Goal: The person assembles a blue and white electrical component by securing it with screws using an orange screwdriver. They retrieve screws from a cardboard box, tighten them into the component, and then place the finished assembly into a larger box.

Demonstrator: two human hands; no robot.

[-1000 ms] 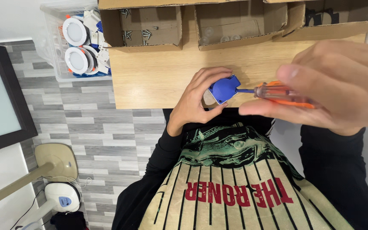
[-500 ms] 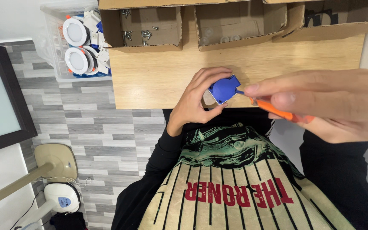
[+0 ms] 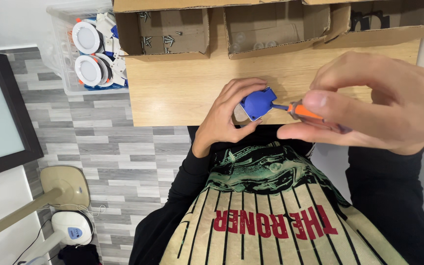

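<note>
Left hand (image 3: 224, 115) clamps a blue fitting (image 3: 257, 103) steady above the desk (image 3: 182, 93) while right hand (image 3: 374, 103) pinches an orange-handled screwdriver (image 3: 306, 112) into it.

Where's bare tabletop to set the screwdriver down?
Bare wood on the table lies between the screw box and the left hand. It is crowded where the right hand meets the blue part.
</note>
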